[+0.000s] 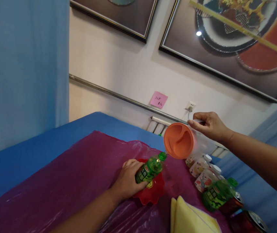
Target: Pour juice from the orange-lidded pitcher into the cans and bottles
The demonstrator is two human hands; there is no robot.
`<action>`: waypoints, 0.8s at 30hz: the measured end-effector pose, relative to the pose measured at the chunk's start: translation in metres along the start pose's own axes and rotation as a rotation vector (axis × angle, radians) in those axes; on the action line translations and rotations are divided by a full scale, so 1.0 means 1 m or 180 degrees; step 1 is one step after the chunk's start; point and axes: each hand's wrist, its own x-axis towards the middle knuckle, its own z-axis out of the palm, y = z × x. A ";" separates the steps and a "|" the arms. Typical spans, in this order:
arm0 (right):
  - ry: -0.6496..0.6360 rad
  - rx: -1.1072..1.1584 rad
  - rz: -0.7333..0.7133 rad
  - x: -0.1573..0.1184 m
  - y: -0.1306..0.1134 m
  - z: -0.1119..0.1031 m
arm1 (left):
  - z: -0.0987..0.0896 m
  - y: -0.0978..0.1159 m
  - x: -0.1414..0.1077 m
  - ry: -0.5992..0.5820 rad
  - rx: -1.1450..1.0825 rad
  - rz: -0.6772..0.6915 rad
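Observation:
My left hand (130, 178) is wrapped round a green plastic bottle (150, 169), which leans to the right over a red scalloped dish (150, 194). In my right hand (211, 125) is the handle of a clear pitcher (202, 142) with an orange lid (178, 140). The pitcher is tipped toward the left, so the lid faces me. Its lower rim is close beside the bottle's green neck. I cannot tell for sure whether liquid runs between them.
A folded yellow cloth (191, 216) lies on the purple plastic sheet (80, 181). At the right stand several clear bottles with white caps (205, 178), another green bottle (218, 194) and drink cans (248, 221). A metal rail (119, 95) runs along the wall behind.

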 end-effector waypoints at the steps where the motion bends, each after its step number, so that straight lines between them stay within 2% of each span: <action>1: -0.0005 -0.0012 0.0001 0.000 0.000 -0.001 | 0.000 0.000 0.000 0.0010 -0.0005 0.0003; 24: 0.0019 0.0005 0.0017 -0.001 -0.003 -0.003 | -0.004 0.004 0.000 -0.0045 -0.0050 -0.0043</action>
